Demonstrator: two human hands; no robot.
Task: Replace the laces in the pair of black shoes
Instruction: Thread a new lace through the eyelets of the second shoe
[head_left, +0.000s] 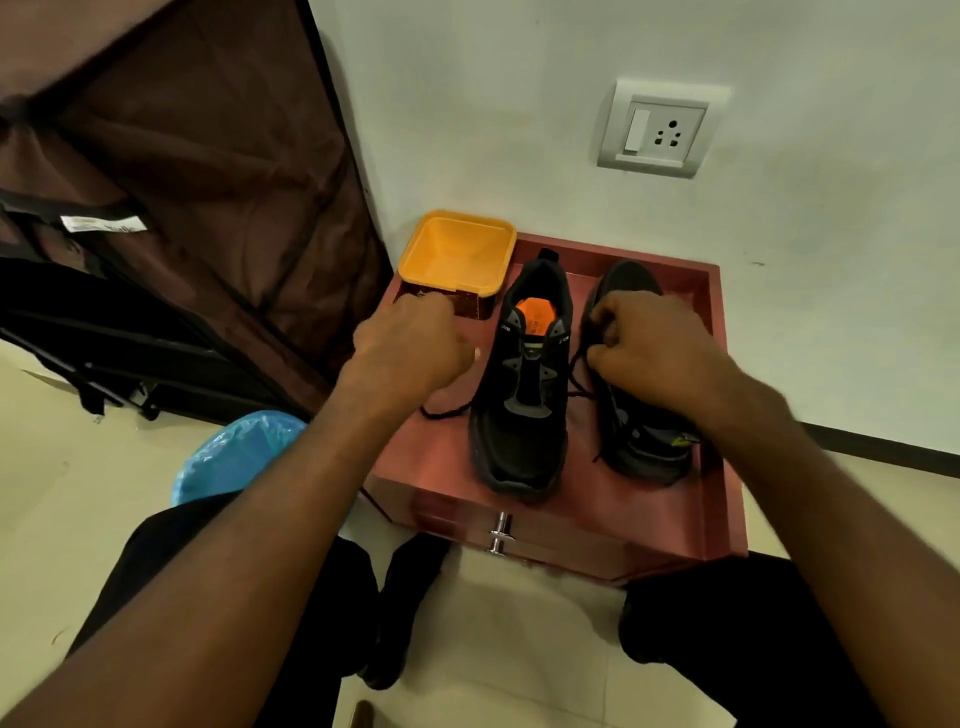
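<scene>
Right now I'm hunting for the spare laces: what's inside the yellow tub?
The yellow tub shows only its bare yellow floor and walls; no laces in it. Its near-left corner is covered by the left hand, so anything there cannot be seen.

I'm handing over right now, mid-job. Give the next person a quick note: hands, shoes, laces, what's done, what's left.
Left hand: curled, seems to pull a lace lying on the cabinet.
Right hand: pinching the right shoe's lace.
Left shoe: on the cabinet, eyelets look empty.
Right shoe: beside it, lace loose, partly threaded.
Yellow tub: behind the left hand.
Done: left shoe apparently unlaced.
Left: right shoe, then relacing both.
</scene>
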